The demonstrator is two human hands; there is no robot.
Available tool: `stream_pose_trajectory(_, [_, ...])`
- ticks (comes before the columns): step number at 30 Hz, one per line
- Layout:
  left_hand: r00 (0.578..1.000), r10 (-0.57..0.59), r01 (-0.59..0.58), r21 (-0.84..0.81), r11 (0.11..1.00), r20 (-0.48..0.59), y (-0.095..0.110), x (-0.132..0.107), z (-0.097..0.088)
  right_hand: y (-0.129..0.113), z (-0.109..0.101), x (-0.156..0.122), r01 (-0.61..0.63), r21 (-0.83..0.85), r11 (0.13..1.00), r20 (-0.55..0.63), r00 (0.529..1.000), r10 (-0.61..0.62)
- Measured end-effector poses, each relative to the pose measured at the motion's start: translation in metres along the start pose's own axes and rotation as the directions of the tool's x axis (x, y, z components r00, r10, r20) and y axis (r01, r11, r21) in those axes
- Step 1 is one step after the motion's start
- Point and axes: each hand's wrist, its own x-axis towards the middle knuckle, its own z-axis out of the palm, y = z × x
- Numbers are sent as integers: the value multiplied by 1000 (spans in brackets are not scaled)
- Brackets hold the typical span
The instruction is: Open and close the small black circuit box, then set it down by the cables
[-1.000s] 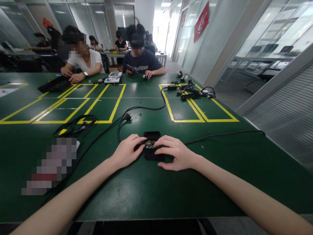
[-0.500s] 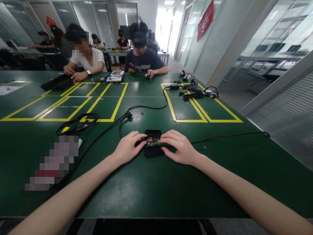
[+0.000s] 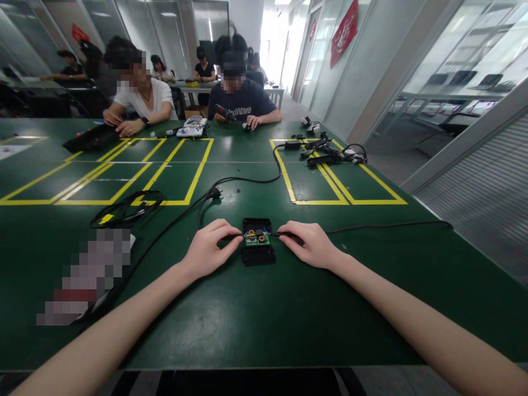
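A small green circuit board [image 3: 252, 241] with orange-ringed coils sits between my two hands. Behind it stands one black plastic case half [image 3: 256, 222]; the other half [image 3: 258, 257] lies flat on the near side. My left hand [image 3: 211, 247] is closed on a black cable [image 3: 199, 215] just left of the board, thumb and fingers pinched together. On the other side, my right hand [image 3: 308, 245] pinches a second black cable [image 3: 388, 226] close to the board's right end. Fingers partly hide both cable ends.
A green table [image 3: 264, 313] carries yellow tape outlines. At left are a coiled cable [image 3: 127, 209] and a pixelated packet [image 3: 88, 275]; a plug [image 3: 214, 193] lies beyond my left hand. Black adapters and cables [image 3: 325, 154] are heaped at back right. Two people [image 3: 142, 99] sit opposite.
Both hands have drawn slightly apart, off the board's edges and onto the cables at either side. More of the board now shows, and it sits a little clear of the near case half.
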Motion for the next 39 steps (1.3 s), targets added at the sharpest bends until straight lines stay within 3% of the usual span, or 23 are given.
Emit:
stream_pose_trajectory(5, [991, 71, -62, -75, 995, 116, 5, 0, -8, -8, -4, -2, 77, 69, 995, 32, 996, -79])
stream_pose_trajectory(11, [975, 62, -46, -77, 996, 214, 4, -1, -7, -9, -5, -1, 54, 117, 992, 108, 992, -66])
stream_pose_trajectory(19, [985, -13, 14, -2, 1000, 172, 0, -2, 0, -4, 2, -1, 12, 50, 999, 80, 997, -16])
stream_pose_trajectory(31, [973, -35, 39, -11, 999, 230, -1, -3, -3, 2, -2, 2, 119, 25, 993, 91, 988, -121])
stream_pose_trajectory(39, [949, 80, -127, 138, 982, 305, 2, -1, -4, -7, -8, 11, 256, -104, 961, 174, 956, -236])
